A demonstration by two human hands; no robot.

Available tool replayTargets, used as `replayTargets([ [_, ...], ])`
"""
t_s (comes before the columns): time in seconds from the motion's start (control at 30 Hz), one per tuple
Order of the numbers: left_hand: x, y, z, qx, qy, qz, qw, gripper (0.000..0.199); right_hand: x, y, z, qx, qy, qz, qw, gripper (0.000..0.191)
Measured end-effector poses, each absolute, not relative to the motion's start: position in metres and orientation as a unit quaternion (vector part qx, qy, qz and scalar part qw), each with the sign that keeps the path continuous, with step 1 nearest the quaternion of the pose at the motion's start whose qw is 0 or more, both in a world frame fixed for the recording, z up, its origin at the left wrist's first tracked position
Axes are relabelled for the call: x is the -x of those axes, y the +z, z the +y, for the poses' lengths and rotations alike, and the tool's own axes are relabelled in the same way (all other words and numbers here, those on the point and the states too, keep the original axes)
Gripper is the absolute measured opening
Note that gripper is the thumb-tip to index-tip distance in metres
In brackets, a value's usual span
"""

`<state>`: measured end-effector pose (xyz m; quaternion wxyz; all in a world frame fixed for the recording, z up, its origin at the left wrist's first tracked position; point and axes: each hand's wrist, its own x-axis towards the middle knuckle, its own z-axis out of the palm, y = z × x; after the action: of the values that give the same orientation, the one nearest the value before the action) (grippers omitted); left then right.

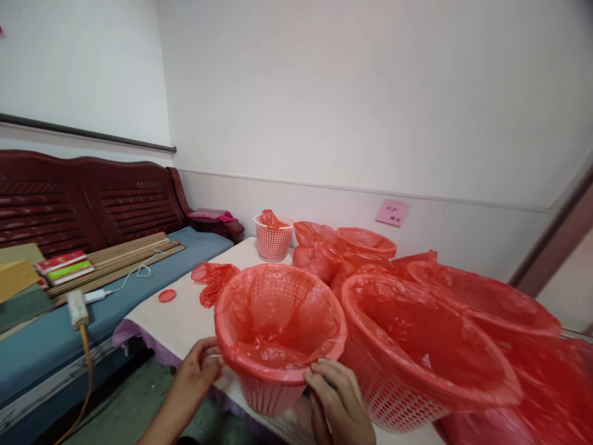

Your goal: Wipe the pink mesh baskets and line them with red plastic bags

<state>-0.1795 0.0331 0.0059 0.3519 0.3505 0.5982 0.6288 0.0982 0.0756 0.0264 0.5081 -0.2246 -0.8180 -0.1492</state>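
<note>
Right in front of me stands a wastebasket (266,398) with slatted sides, lined with a red plastic bag (278,321) folded over its rim. My left hand (197,374) is at the left side of the rim, thumb and fingers closed on the bag's edge. On the near right of the same rim, my right hand (338,398) pinches the folded bag, fingertips on top. A larger lined basket (403,395) with a perforated wall sits close to my right hand. Loose red plastic bags (215,281) lie just beyond the basket on the left.
More red-lined baskets (486,296) crowd the right side of the table (180,321). A small white basket (274,244) stands at the back, near a red disc (167,296). Left is a wooden bench (83,198) with a power strip (78,309) and books (69,272). A pink note (393,212) is on the wall.
</note>
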Motion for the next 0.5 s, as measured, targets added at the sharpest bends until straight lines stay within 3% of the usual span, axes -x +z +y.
replayTargets([
  [0.07, 0.183, 0.017, 0.020, -0.353, 0.652, 0.634, 0.220, 0.050, -0.097, 0.027, 0.075, 0.226, -0.143, -0.817, 0.511, 0.035],
  [0.13, 0.177, 0.038, 0.008, -0.476, 0.613, 0.629, 0.040, 0.036, -0.096, 0.028, 0.075, 0.230, -0.141, -0.812, 0.517, 0.035],
  [0.17, 0.171, 0.049, 0.004, -0.599, 0.540, 0.589, -0.042, 0.036, -0.095, 0.028, 0.075, 0.231, -0.139, -0.810, 0.520, 0.034],
  [0.23, 0.156, 0.068, 0.005, -0.791, 0.344, 0.488, -0.137, 0.059, -0.096, 0.030, 0.075, 0.228, -0.125, -0.807, 0.530, 0.033],
  [0.27, 0.148, 0.075, 0.010, -0.832, 0.272, 0.456, -0.162, 0.063, -0.097, 0.030, 0.075, 0.225, -0.113, -0.807, 0.534, 0.033],
  [0.3, 0.141, 0.078, 0.017, -0.852, 0.220, 0.444, -0.171, 0.054, -0.099, 0.029, 0.074, 0.224, -0.096, -0.805, 0.540, 0.032],
  [0.4, 0.135, 0.076, 0.041, -0.857, 0.157, 0.460, -0.168, 0.015, -0.109, 0.023, 0.072, 0.258, -0.027, -0.786, 0.561, 0.030],
  [0.5, 0.143, 0.069, 0.055, -0.856, 0.154, 0.466, -0.164, 0.018, -0.117, 0.016, 0.072, 0.322, 0.068, -0.762, 0.558, 0.024],
])
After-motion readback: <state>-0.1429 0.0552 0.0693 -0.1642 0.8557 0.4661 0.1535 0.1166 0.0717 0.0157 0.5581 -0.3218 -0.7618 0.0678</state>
